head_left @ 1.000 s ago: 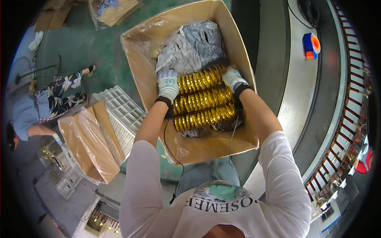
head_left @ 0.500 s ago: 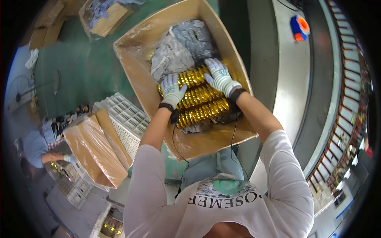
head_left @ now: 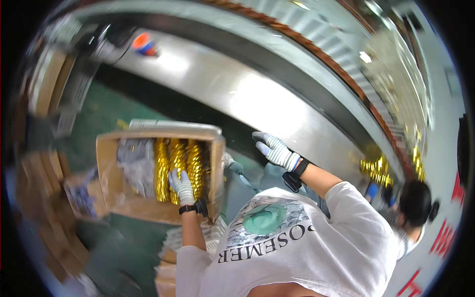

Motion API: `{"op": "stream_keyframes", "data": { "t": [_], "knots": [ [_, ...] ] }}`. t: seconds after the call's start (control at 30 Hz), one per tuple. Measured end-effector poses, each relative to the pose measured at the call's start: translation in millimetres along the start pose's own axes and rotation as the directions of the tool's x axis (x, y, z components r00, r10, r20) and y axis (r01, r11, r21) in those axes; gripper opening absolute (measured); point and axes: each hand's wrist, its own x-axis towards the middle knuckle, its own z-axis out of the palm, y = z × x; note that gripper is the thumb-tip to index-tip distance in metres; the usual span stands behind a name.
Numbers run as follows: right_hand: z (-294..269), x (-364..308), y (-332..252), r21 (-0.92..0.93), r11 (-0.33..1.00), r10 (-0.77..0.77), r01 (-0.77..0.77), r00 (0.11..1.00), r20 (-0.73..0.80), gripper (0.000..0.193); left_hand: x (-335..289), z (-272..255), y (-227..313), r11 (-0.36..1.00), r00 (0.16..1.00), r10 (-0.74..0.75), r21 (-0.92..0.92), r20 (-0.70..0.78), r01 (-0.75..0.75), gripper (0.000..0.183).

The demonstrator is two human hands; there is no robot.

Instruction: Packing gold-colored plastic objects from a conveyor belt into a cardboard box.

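Observation:
In the cardboard box (head_left: 110, 163) at the left lie several shiny gold ridged rolls (head_left: 162, 171) side by side. Grey plastic-wrapped material (head_left: 137, 166) fills the space to their left. My left hand (head_left: 181, 188), in a pale glove with a striped cuff, rests on the rolls with its fingers stretched out, not closed round any of them. My right hand (head_left: 278, 152), gloved alike, is away from the box and near the edge of the metal worktop. Its fingers are extended, and it holds nothing.
A long metal worktop (head_left: 217, 81) runs diagonally past me, with an orange-and-blue roll (head_left: 143, 44) at its far left. Another person (head_left: 413, 210) is at the right, near gold strands (head_left: 376, 171). A smaller open carton (head_left: 86, 195) stands left of the box.
My view has turned to the right, so the box now appears further left. My right hand has lifted off the gold rolls and moved out of the box. The left stays on them.

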Motion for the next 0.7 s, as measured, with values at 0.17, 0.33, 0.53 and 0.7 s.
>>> {"op": "stream_keyframes", "data": {
  "t": [0.17,0.33,0.53,0.7],
  "knots": [
    [-104,-118,72,0.170,0.962,0.254,-0.213,0.928,-0.271,0.035,-6,38,134,0.909,0.903,0.417,-0.056,0.103,-0.413,0.038],
    [-177,-227,183,0.498,0.842,0.458,-0.207,0.761,-0.459,0.036,-64,139,245,0.824,0.775,0.552,-0.346,0.307,-0.449,0.035],
    [-217,-313,312,0.710,0.695,0.628,-0.108,0.570,-0.529,0.039,-189,262,349,0.686,0.511,0.718,-0.354,0.473,-0.636,0.034],
    [-237,-356,394,0.741,0.670,0.642,0.035,0.475,-0.602,0.036,-260,335,402,0.659,0.363,0.698,-0.355,0.617,-0.663,0.035]
  ]
}}
